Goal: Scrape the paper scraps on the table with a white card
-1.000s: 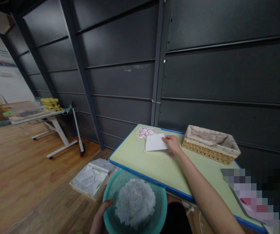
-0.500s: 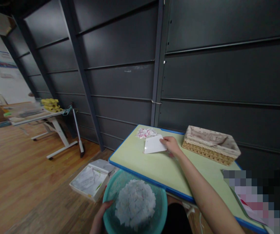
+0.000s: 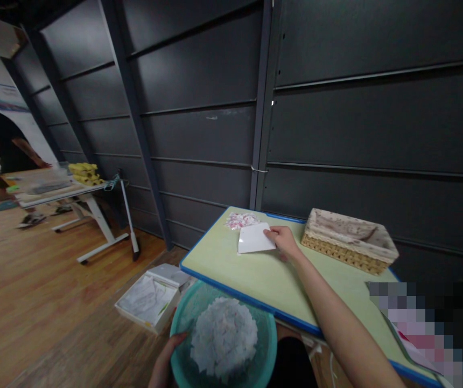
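My left hand (image 3: 169, 353) grips the left rim of a teal plastic basin (image 3: 269, 345) just below the table's near edge. Inside the basin lies a heap of pale paper scraps (image 3: 223, 337). Over the light green table (image 3: 223, 269), my right hand (image 3: 281, 240) pinches the right side of a flat white card (image 3: 253, 238). The card is tilted, its lower edge at the tabletop. Right behind it sits a small pile of white and pink scraps (image 3: 241, 220), partly covered by the card in this view.
A woven basket (image 3: 344, 253) with a cloth lining stands at the table's back right. An open white box (image 3: 146, 302) is on the floor left of the basin. Far left, a person (image 3: 5, 137) bends near another table (image 3: 54, 196); a broom (image 3: 128, 221) leans beside it.
A person has come into view at the far left. The card has tipped very slightly; my hands and the basin stay almost where they were.
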Action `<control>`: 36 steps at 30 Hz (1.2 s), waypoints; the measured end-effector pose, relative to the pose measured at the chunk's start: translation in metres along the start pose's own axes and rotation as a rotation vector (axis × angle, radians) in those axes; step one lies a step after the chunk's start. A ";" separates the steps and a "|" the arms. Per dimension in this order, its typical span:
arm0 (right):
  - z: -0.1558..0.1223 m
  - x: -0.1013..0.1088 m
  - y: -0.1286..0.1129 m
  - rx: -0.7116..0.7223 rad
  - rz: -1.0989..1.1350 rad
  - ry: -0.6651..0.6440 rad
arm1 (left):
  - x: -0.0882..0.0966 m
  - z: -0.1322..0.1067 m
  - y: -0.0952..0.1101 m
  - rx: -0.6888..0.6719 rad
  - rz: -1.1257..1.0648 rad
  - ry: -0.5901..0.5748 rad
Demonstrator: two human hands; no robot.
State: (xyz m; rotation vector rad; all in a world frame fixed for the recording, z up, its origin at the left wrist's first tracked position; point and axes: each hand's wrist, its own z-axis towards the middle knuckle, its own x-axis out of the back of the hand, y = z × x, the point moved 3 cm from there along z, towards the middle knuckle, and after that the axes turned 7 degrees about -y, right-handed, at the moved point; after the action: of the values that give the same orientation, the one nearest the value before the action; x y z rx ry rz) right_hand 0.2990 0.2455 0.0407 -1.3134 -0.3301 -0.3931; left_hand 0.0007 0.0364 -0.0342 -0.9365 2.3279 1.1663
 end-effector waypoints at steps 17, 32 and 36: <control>-0.004 0.001 -0.009 0.037 0.010 -0.087 | -0.001 0.001 0.002 -0.051 0.146 0.015; -0.002 -0.002 -0.006 0.105 -0.057 -0.133 | 0.003 0.002 -0.003 -0.057 0.097 -0.023; -0.001 -0.002 -0.005 0.132 -0.053 -0.137 | 0.003 0.003 -0.002 -0.031 0.052 0.004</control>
State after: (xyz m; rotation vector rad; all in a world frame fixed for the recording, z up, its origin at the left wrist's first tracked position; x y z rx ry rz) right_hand 0.2948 0.2437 0.0442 -1.2061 -0.4981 -0.3210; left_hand 0.0001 0.0361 -0.0390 -0.8953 2.3566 1.2252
